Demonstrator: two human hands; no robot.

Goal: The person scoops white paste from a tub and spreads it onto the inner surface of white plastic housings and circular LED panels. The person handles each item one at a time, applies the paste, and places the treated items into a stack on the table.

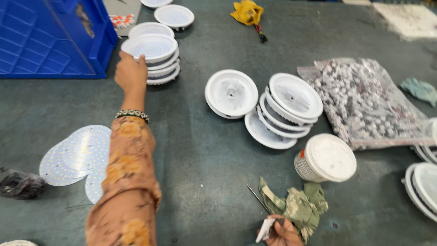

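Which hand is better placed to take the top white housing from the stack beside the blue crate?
Left. The left hand already touches the stack of white housings beside the blue crate. The right hand is far away, holding a small white piece.

Even soft daylight, faint shadows, slight motion blur.

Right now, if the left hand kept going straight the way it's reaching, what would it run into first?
The left hand already touches the near rim of the stack of white round housings. That stack is first in line. Beyond it lie more white housings, though depth there is hard to judge.
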